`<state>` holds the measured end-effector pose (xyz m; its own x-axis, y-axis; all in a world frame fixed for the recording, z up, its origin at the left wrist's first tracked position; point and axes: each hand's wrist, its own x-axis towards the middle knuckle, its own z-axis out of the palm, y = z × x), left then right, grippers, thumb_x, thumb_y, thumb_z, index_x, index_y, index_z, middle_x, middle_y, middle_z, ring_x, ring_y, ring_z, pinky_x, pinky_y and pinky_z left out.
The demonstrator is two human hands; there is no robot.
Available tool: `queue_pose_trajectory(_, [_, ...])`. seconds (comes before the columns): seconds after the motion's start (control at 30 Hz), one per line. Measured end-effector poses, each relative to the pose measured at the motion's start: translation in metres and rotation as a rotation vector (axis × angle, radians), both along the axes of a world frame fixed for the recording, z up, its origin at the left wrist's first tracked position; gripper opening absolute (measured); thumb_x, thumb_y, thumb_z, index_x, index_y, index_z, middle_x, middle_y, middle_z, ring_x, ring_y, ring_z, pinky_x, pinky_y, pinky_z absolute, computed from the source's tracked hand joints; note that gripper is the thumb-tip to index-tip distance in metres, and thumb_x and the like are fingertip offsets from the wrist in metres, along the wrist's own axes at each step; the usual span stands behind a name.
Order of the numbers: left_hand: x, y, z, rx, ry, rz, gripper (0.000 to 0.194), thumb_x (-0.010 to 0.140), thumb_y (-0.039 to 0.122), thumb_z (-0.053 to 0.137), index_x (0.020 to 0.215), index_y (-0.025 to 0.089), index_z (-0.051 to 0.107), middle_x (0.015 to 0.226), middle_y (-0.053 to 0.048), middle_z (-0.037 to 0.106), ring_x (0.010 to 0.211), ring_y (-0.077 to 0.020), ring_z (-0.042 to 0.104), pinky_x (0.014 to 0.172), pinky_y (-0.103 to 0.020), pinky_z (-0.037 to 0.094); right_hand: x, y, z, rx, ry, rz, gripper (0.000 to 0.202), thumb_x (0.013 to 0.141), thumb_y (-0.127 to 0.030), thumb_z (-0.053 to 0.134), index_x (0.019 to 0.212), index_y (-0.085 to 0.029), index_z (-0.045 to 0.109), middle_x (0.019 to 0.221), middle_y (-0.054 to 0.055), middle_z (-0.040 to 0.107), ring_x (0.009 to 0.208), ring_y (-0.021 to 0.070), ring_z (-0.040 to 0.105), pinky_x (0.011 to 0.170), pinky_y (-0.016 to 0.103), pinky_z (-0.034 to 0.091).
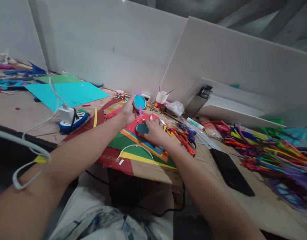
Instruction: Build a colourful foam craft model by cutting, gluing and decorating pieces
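Disc with a blue face [139,102] sits clamped in the left hand [129,111], at its fingers' right. Apart and nearer, the right hand [155,131] meets the right edge of a teal disc [141,128] over red paper [131,127]; whether it grips, I cannot tell.

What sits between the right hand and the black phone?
In the head view, an orange-handled tool lies nearer the right hand; then, toward the black phone, come clear plastic and some brown tabletop.

The head camera looks forward and down across a table [8,110].
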<state>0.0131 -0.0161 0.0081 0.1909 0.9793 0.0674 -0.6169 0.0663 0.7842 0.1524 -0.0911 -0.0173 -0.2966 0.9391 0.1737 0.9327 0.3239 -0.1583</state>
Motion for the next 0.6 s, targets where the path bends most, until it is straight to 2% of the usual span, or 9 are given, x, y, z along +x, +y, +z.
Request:
queue_pose_trajectory(0.1, [-0.001, -0.001, 0.000, -0.012, 0.004, -0.012, 0.048, 0.094, 0.058, 0.041, 0.091, 0.017, 0.065, 0.078, -0.009, 0.071, 0.068, -0.0179, 0.068, 0.064, -0.027, 0.052, 0.006, 0.003, 0.002, 0.045, 0.179, 0.007, 0.057, 0.077, -0.043, 0.071, 0.126, -0.015, 0.059, 0.124, 0.017, 0.063, 0.119, 0.0352, 0.054, 0.100, 0.055, 0.041])
queue_pose_trajectory(0.17, [-0.001, -0.001, 0.001, -0.004, 0.005, -0.036, 0.048, 0.094, 0.057, 0.040, 0.091, 0.016, 0.065, 0.077, -0.009, 0.071, 0.068, -0.0180, 0.067, 0.065, -0.028, 0.053, 0.014, 0.005, 0.006, 0.149, 0.377, -0.019, 0.056, 0.076, -0.039, 0.072, 0.125, -0.014, 0.060, 0.124, 0.017, 0.064, 0.115, 0.0311, 0.057, 0.099, 0.050, 0.044])
queue_pose_trajectory(0.27, [0.000, -0.004, 0.000, 0.024, 0.010, -0.091, 0.048, 0.096, 0.054, 0.037, 0.088, 0.016, 0.065, 0.075, -0.008, 0.071, 0.067, -0.0173, 0.067, 0.066, -0.028, 0.053, 0.026, 0.005, 0.011, 0.312, 0.655, -0.080, 0.063, 0.074, -0.039, 0.073, 0.130, -0.015, 0.055, 0.127, 0.016, 0.062, 0.108, 0.0271, 0.060, 0.093, 0.045, 0.049])
queue_pose_trajectory(0.33, [0.002, -0.008, -0.001, 0.032, 0.019, -0.130, 0.046, 0.097, 0.051, 0.038, 0.085, 0.016, 0.065, 0.072, -0.006, 0.070, 0.065, -0.0160, 0.067, 0.065, -0.027, 0.053, 0.031, 0.003, 0.014, 0.350, 0.764, -0.066, 0.067, 0.074, -0.039, 0.073, 0.134, -0.016, 0.052, 0.129, 0.016, 0.060, 0.103, 0.0243, 0.062, 0.089, 0.042, 0.051])
queue_pose_trajectory(0.47, [0.007, -0.018, -0.003, 0.063, 0.043, -0.237, 0.040, 0.097, 0.045, 0.043, 0.084, 0.015, 0.067, 0.073, -0.005, 0.070, 0.061, -0.0134, 0.064, 0.062, -0.024, 0.051, 0.027, -0.006, 0.019, 0.438, 0.734, 0.047, 0.063, 0.078, -0.037, 0.071, 0.135, -0.021, 0.051, 0.132, 0.014, 0.057, 0.111, 0.0239, 0.059, 0.092, 0.041, 0.050])
queue_pose_trajectory(0.6, [0.010, -0.026, -0.003, 0.059, 0.080, -0.293, 0.040, 0.099, 0.040, 0.041, 0.086, 0.016, 0.070, 0.077, -0.005, 0.072, 0.063, -0.0131, 0.063, 0.062, -0.023, 0.048, 0.020, -0.012, 0.024, 0.537, 0.652, 0.066, 0.061, 0.077, -0.035, 0.074, 0.132, -0.024, 0.053, 0.131, 0.013, 0.057, 0.116, 0.0259, 0.056, 0.095, 0.043, 0.049])
